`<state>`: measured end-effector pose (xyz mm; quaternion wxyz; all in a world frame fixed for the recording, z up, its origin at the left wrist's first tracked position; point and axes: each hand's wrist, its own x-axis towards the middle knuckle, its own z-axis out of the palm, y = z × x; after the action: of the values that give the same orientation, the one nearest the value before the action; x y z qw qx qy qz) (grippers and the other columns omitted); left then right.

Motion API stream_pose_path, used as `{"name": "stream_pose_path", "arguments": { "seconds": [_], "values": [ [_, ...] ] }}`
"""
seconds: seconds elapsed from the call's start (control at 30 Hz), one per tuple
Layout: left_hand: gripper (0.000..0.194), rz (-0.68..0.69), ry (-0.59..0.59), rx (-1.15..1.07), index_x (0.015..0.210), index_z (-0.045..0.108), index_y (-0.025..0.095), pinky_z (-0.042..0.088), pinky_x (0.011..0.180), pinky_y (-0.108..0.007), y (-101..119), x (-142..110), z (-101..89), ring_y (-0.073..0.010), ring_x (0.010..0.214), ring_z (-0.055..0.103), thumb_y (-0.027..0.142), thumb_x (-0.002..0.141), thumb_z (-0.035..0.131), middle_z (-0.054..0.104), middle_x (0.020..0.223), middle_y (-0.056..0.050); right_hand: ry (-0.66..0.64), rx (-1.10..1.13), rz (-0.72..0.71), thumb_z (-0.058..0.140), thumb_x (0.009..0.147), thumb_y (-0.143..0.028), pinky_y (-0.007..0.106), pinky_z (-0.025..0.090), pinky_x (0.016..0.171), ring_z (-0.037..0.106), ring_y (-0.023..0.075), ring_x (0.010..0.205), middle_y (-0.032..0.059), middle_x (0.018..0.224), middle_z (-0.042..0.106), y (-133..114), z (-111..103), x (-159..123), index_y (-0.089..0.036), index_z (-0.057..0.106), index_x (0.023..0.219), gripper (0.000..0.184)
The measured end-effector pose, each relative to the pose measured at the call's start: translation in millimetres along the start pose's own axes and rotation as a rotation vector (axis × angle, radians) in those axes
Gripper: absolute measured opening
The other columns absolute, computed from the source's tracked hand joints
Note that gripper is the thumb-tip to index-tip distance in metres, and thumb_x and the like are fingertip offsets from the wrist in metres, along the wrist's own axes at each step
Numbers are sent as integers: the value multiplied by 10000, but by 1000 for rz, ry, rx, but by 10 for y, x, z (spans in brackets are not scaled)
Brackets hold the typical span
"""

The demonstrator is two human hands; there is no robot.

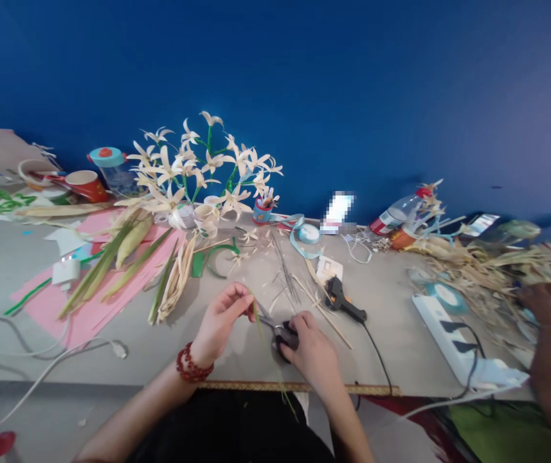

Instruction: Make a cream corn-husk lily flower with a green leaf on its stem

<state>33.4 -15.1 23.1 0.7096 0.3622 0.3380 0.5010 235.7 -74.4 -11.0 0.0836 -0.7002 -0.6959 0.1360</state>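
In the head view, my left hand, with a beaded bracelet on the wrist, pinches a thin green strip of plant fibre that hangs toward the table's front edge. Just right of it, my right hand is closed around the black handles of a pair of scissors. Their blades point left toward my left fingers, close to the strip. Whether the blades touch the strip I cannot tell. Beyond my hands lie thin wire stems and pale husk scraps. A bundle of dried husk lies left of my left hand.
Husk flowers stand at the back wall. Green husks lie on pink paper. Right of my hands are a glue gun with its cord and a power strip. Another person's hand reaches in at far right.
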Motion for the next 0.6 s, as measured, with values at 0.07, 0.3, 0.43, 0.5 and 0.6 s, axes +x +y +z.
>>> {"name": "stream_pose_path", "arguments": {
  "seconds": [0.07, 0.3, 0.43, 0.5, 0.6],
  "values": [
    [160, 14, 10, -6, 815, 572, 171, 458, 649, -255, 15, 8, -16, -113, 615, 574, 278, 848, 686, 649, 700, 5, -22, -19, 0, 697, 761, -252, 274, 380, 573, 653, 201, 742, 62, 1070, 598, 15, -29, 23, -209, 563, 957, 241],
    [176, 35, 66, -10, 789, 565, 174, 495, 673, -267, 96, 50, -78, -127, 663, 590, 281, 827, 699, 678, 774, -23, -67, 253, -118, 648, 840, -296, 289, 459, 691, 650, 191, 806, 64, 1107, 615, 101, -256, 72, -221, 609, 1002, 182],
    [188, 36, 75, -5, 781, 565, 174, 496, 675, -263, 115, 57, -62, -122, 650, 582, 290, 817, 709, 673, 762, -20, -43, 491, -228, 429, 997, -324, 296, 452, 778, 635, 185, 849, 61, 1044, 669, -56, -399, 125, -229, 642, 1023, 235],
    [194, 38, 76, 1, 774, 568, 173, 496, 680, -263, 111, 59, -55, -120, 646, 576, 295, 813, 714, 670, 761, -19, -70, 529, -271, 494, 975, -362, 274, 435, 720, 616, 176, 775, 37, 928, 684, -183, -401, 151, -234, 653, 1021, 209],
    [179, 54, 71, 50, 789, 578, 176, 495, 687, -278, 114, 60, -91, -130, 652, 571, 311, 835, 687, 664, 773, -26, -126, 547, -305, 563, 938, -369, 244, 366, 596, 540, 147, 617, -14, 709, 626, -329, -336, 175, -227, 650, 861, 183]
  ]
}}
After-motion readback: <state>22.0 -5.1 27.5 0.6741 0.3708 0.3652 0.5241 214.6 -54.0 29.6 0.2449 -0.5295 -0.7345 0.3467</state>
